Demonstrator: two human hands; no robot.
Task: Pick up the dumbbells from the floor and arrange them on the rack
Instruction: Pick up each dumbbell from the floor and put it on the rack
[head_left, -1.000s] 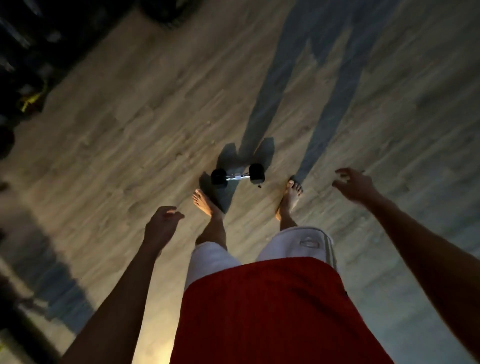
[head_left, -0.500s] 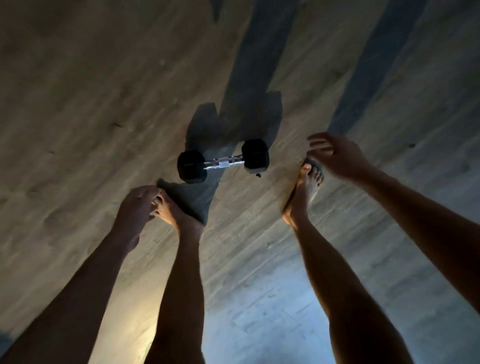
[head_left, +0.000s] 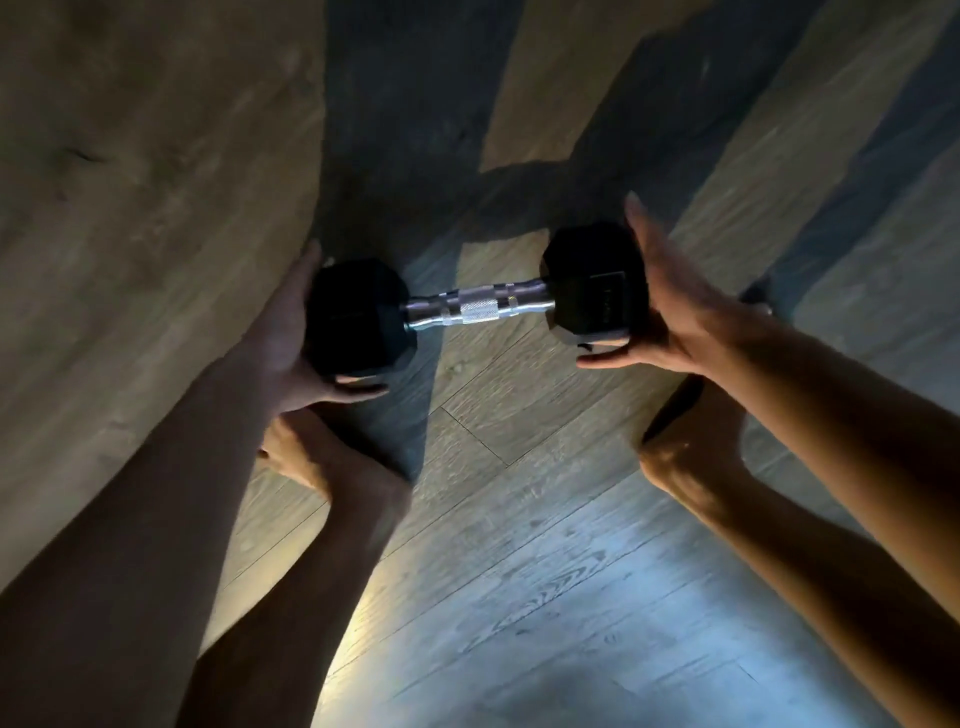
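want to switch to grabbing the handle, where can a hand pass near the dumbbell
Free: floor between left foot and right foot, below the dumbbell; its chrome handle is bare too. Crowded: left grip and right grip cover both ends.

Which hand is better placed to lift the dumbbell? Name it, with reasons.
Left, narrowly. The left hand lies flush on one head of the dumbbell, thumb beneath it; the right hand flanks the other head with fingers splayed past it. Neither is on the handle, so both will probably lift.
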